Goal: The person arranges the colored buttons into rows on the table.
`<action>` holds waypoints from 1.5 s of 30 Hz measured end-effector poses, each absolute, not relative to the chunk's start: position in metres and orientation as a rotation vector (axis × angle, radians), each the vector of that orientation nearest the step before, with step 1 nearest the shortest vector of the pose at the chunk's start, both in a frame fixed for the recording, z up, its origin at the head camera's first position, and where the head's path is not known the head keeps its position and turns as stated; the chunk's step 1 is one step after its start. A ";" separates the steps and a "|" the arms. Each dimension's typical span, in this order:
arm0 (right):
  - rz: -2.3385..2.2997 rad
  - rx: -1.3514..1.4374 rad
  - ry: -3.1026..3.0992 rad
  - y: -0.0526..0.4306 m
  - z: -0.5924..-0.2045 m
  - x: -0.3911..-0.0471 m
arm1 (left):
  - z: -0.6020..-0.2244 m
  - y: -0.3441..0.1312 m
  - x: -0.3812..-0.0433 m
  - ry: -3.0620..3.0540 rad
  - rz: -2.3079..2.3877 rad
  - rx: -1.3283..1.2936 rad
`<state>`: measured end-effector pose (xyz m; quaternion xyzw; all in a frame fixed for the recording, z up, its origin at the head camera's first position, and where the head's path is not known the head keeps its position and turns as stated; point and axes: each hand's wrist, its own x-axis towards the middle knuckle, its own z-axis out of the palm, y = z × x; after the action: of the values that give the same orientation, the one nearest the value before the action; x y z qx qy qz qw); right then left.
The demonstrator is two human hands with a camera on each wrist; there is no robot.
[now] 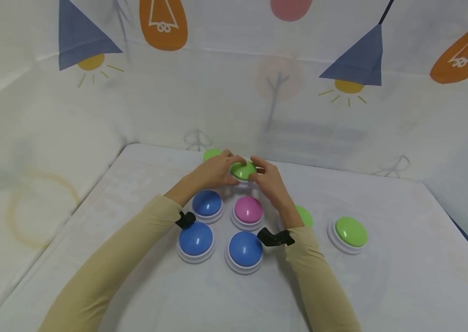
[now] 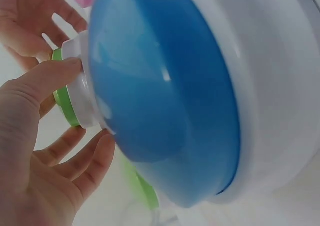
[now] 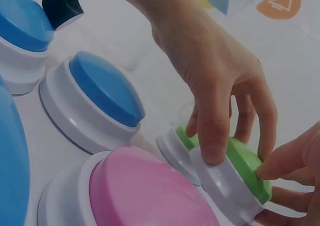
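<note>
A push button with a green dome and white base [image 1: 243, 171] is between both hands at the back of the button group. My left hand [image 1: 217, 171] grips it from the left, thumb and fingers around its white base [image 2: 79, 80]. From the right, my right hand [image 1: 271, 182] holds the same button, its thumb touching the green dome [image 3: 245, 168]. Just in front stands a pink button [image 1: 248, 210]. Another green button [image 1: 211, 154] is partly hidden behind my left hand. Whether the held button touches the table is unclear.
Blue buttons stand nearer me: one [image 1: 207, 203] by my left wrist, one [image 1: 195, 240] before it, another [image 1: 245, 249] beside that. A green button [image 1: 305, 216] is partly hidden by my right wrist; another [image 1: 351, 232] sits farther right. Printed cloth [image 1: 225, 92] hangs behind the white table [image 1: 404, 276].
</note>
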<state>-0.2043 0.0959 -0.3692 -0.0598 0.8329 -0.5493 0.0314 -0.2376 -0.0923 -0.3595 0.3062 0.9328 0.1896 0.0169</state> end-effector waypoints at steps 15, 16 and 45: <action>-1.680 -0.315 2.574 0.096 -0.356 -0.197 | -0.352 -0.107 -0.220 2.895 0.869 0.880; -1.667 -0.315 2.584 0.096 -0.355 -0.196 | -0.351 -0.108 -0.219 2.894 0.877 0.875; -1.557 -0.518 2.630 0.098 -0.308 -0.158 | -0.324 -0.120 -0.172 2.967 1.164 0.961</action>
<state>-0.1584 0.0975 -0.3085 -0.1672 0.8483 -0.5020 0.0207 -0.1722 -0.1203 -0.3237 0.2873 0.8874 0.3483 -0.0934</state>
